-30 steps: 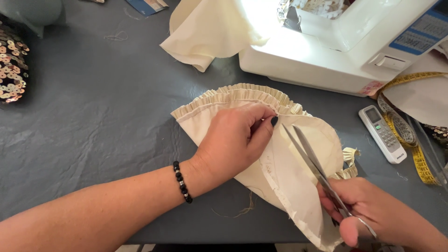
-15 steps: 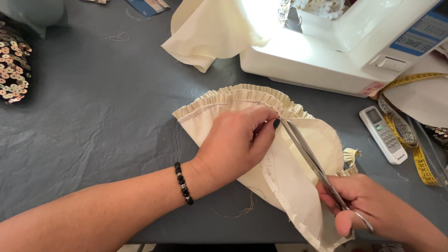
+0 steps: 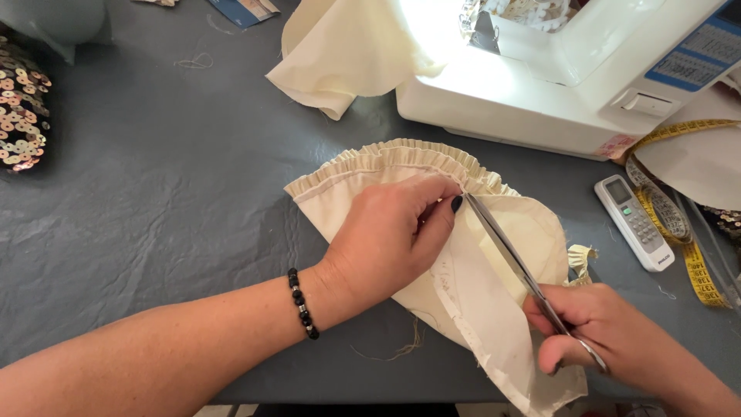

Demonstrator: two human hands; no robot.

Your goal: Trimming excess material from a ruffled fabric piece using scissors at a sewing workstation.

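This is a sewing room. A white sewing machine [image 3: 571,69] sits on the gray tabletop [image 3: 154,216], with a yellow measuring tape [image 3: 679,232] and cream cloth [image 3: 347,54] nearby.

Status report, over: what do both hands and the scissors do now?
Left hand pressing cream ruffled fabric flat. Right hand in closed grip on scissors, blades shut, tip at ruffle seam. Loose threads beside fabric; cut line unobstructed.

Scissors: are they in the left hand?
No, the right hand holds the scissors, while the left hand presses down on the cream ruffled fabric.
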